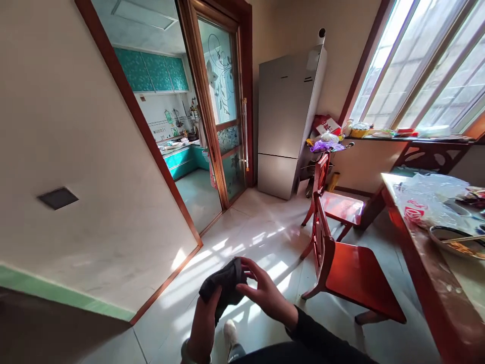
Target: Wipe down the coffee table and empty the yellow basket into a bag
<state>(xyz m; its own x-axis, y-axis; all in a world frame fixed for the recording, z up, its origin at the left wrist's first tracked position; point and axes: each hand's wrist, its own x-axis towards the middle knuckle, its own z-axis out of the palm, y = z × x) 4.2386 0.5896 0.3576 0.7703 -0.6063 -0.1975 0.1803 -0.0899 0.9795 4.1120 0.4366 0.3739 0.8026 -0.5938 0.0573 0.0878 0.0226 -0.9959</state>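
**Q:** What do I have at my fingertips?

**A:** Fingers point(248, 267) of the right hand point(267, 296), spread and curved, rest open on a bunched piece of soft black fabric point(224, 280). The left hand point(203, 323) closes around its lower part.

**Q:** What state is the piece in, and where?

**A:** Crumpled, no neat fold visible, held in the air between both hands above a pale tiled floor point(265, 227).

**Q:** And my arms?

**A:** The right forearm, in a black sleeve point(322, 337), enters from the lower right; the left wrist rises from the bottom edge. Near them stands a red wooden chair point(352, 283), beyond it a wooden table's edge point(417, 263).
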